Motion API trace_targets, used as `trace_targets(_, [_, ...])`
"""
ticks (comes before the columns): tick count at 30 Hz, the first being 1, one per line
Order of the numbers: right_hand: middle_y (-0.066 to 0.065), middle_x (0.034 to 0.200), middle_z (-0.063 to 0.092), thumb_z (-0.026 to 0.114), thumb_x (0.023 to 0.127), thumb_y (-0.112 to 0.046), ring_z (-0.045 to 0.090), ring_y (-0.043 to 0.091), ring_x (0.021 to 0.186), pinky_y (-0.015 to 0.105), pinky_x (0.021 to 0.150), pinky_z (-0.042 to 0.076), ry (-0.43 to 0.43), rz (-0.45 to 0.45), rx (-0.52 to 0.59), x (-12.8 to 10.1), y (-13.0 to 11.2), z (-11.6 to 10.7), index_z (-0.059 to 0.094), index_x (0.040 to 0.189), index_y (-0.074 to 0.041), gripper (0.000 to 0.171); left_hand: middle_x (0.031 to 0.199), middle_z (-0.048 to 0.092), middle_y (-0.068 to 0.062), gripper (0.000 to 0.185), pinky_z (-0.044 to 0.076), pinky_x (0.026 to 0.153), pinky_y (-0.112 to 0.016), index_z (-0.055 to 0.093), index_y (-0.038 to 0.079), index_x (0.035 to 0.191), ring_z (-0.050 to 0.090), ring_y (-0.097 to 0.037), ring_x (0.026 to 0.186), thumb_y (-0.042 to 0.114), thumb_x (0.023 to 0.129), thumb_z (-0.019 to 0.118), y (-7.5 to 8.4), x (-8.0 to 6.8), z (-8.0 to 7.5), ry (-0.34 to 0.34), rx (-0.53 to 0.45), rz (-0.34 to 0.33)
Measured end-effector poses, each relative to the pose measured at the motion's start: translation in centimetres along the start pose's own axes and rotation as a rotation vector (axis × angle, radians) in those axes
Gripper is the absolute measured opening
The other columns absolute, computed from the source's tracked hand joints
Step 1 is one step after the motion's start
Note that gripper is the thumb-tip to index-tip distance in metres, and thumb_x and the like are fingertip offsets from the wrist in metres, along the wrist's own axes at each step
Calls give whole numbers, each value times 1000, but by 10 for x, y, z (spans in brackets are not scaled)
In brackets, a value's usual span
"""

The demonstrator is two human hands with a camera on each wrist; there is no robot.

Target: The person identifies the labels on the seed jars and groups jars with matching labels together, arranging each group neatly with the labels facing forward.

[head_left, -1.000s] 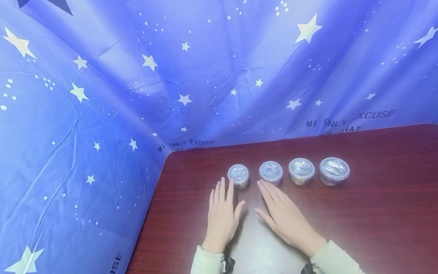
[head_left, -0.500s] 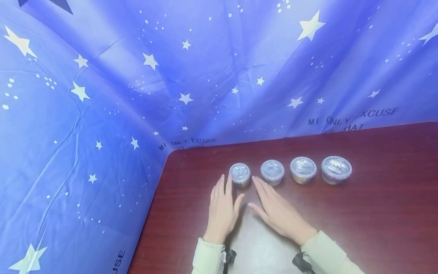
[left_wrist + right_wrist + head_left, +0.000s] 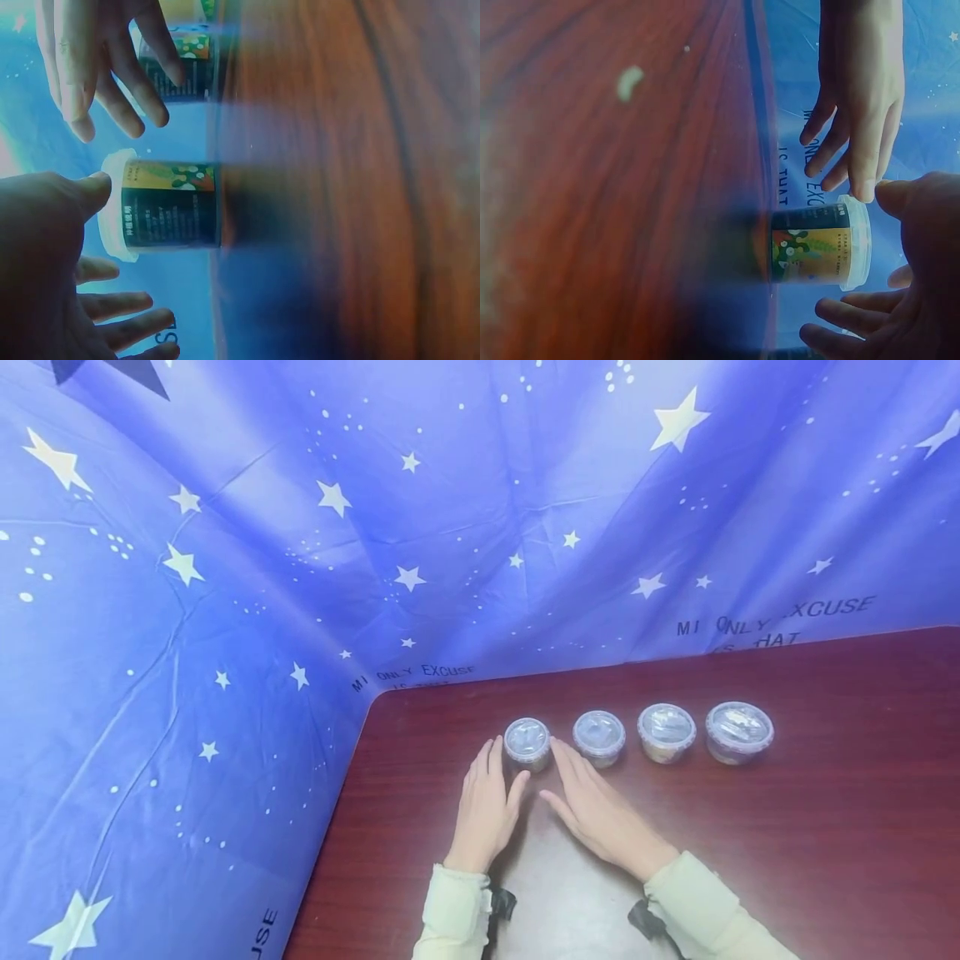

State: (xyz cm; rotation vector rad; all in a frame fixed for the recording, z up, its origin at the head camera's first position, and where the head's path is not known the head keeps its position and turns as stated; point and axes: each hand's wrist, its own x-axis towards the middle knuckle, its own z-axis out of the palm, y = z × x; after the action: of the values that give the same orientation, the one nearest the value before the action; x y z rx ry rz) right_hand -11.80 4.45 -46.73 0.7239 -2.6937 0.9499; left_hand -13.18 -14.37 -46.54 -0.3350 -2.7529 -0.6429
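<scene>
A small round tub (image 3: 527, 745) with a clear lid stands upright at the left end of a row on the table. My left hand (image 3: 482, 810) is on its left side, fingers stretched forward. On its other side lies my right hand (image 3: 606, 818), fingers straight and angled toward it, between this tub and the second tub (image 3: 599, 737). Whether fingertips touch the tub I cannot tell. In the left wrist view the tub's label (image 3: 171, 206) is dark green and yellow with printed text. The right wrist view shows the tub (image 3: 810, 246) between both hands.
Two more lidded tubs, a third (image 3: 666, 732) and a wider fourth (image 3: 739, 732), continue the row to the right. The dark red wooden table (image 3: 847, 793) meets a blue star-printed curtain (image 3: 480, 527) at its back and left edges.
My right hand has moved left from near the second tub to the right side of the leftmost tub. The left hand has shifted slightly forward. The tubs stand as before.
</scene>
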Motion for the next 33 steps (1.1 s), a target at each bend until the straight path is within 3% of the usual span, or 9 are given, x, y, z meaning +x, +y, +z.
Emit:
trace_targets(17, [29,154,33,50,104,-29,35,39,143,52,117,31,27,21,52,19,1,10,22,152,8,68,146,48,-15,59,38,115,-44,36,3,150,46,-29,137,38,103,49,-2,15,4,-10,-137,-13])
trace_targets(26, [33,151,35,44,106,-29,38,44,139,53,116,31,18,121,95,28,2,10,19,151,13,66,148,49,-10,58,38,114,-45,38,8,149,46,-25,137,37,101,53,-2,21,8,-35,-295,-117])
trace_targets(33, [35,150,36,40,107,-32,38,45,139,54,116,31,-9,157,136,31,2,14,22,150,14,65,142,55,-11,53,44,110,-45,38,9,147,54,-24,130,27,101,57,-2,22,10,-53,-518,-123])
